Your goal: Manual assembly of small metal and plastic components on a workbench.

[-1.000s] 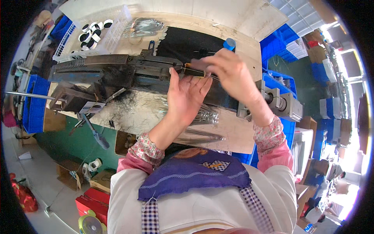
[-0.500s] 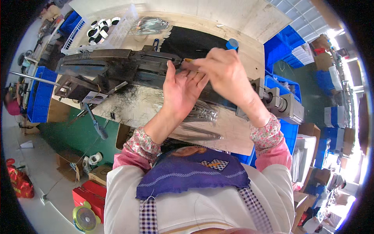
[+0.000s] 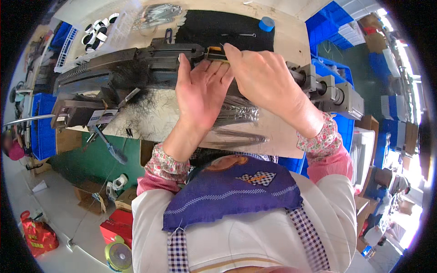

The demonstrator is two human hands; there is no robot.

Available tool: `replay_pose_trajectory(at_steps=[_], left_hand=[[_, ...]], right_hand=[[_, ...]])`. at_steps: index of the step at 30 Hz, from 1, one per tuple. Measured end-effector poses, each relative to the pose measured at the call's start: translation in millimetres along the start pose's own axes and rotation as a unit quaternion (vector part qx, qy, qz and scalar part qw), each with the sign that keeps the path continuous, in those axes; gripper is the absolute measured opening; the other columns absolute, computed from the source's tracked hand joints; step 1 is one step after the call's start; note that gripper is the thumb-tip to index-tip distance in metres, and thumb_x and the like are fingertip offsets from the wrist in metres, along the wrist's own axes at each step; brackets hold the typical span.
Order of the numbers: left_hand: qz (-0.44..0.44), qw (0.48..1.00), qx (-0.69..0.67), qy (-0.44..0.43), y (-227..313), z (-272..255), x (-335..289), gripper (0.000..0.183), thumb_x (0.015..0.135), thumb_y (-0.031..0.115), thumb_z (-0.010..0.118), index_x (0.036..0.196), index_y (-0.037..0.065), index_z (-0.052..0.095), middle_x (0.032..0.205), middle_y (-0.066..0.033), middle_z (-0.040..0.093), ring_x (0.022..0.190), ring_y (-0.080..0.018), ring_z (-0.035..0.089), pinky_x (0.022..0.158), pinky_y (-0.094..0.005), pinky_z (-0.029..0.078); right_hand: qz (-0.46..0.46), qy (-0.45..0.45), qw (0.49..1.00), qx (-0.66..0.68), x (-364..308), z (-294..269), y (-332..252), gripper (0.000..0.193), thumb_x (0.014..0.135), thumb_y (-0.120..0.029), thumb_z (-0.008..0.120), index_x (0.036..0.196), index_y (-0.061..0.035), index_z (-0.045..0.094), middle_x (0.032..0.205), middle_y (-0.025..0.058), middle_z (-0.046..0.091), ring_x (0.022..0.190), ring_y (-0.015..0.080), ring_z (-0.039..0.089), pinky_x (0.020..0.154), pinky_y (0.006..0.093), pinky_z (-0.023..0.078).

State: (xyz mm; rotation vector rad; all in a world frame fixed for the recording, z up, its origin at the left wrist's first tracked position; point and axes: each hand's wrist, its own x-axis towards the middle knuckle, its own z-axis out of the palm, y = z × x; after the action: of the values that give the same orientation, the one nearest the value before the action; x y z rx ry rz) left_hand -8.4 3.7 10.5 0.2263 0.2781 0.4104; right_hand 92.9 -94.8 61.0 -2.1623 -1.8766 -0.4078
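A long dark machine with a ridged cover lies across the bench, dusted with black bristle-like bits. My left hand is turned palm up against its front, thumb raised and fingers stretched out. My right hand is closed over the machine's right part. Its thumb and index finger come together beside a small yellow-edged slot; what they hold, if anything, is too small to make out. Several thin metal wire pieces lie in a bundle under my right wrist.
Behind the machine are a black mat with one thin metal pin, a blue round cap, and a clear basket of black-and-white rolls. A metal cylinder assembly juts out at right. A blue-handled brush hangs at front left.
The view has shifted, so the bench sits higher and further left. My right hand has turned and lowered its fingers toward the slot. My left palm stays upturned at the machine.
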Motion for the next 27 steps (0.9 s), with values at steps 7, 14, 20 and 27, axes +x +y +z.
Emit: replay_pose_trajectory(at_steps=[7,14,20,27], left_hand=[[-0.033,0.996,0.078,-0.003,6.7,0.9,6.3,0.048,0.098,0.042,0.039,0.109,-0.003,0.053,0.106,-0.0127,0.058,0.107,-0.0246,0.053,0.099,-0.0371,0.040],[0.025,0.995,0.093,0.032,-26.4,-21.9,7.4,0.010,0.091,0.017,0.060,0.095,0.009,0.056,0.098,-0.0024,0.059,0.097,-0.0137,0.054,0.091,-0.0302,0.042],[0.018,0.978,0.197,0.061,-45.4,-36.2,-5.4,0.024,0.090,0.020,0.060,0.106,0.004,0.056,0.110,-0.0068,0.059,0.110,-0.0199,0.052,0.099,-0.0358,0.040],[0.341,0.344,0.874,0.044,58.0,-84.5,-116.7,0.066,0.091,0.027,0.055,0.144,0.001,0.027,0.147,-0.0267,0.027,0.136,-0.0396,0.028,0.110,-0.0501,0.026]], right_hand=[[0.003,-0.021,0.999,-0.047,2.2,11.1,3.9,0.021,0.071,-0.005,0.059,0.089,0.0042,0.054,0.062,0.0139,0.061,0.059,0.0294,0.065,0.048,0.0373,0.050],[0.087,-0.080,0.989,0.089,-68.6,19.2,-0.8,0.020,0.074,-0.007,0.060,0.092,-0.0014,0.054,0.080,0.0168,0.061,0.070,0.0325,0.065,0.060,0.0412,0.054],[-0.054,-0.119,0.986,0.107,-88.9,78.5,-3.3,0.011,0.075,-0.009,0.057,0.084,-0.0046,0.060,0.078,0.0118,0.062,0.068,0.0306,0.065,0.056,0.0393,0.053],[-0.116,-0.184,0.972,0.093,-78.6,91.5,1.1,0.012,0.077,-0.010,0.056,0.086,-0.0024,0.056,0.083,0.0087,0.060,0.076,0.0232,0.064,0.060,0.0340,0.053]])
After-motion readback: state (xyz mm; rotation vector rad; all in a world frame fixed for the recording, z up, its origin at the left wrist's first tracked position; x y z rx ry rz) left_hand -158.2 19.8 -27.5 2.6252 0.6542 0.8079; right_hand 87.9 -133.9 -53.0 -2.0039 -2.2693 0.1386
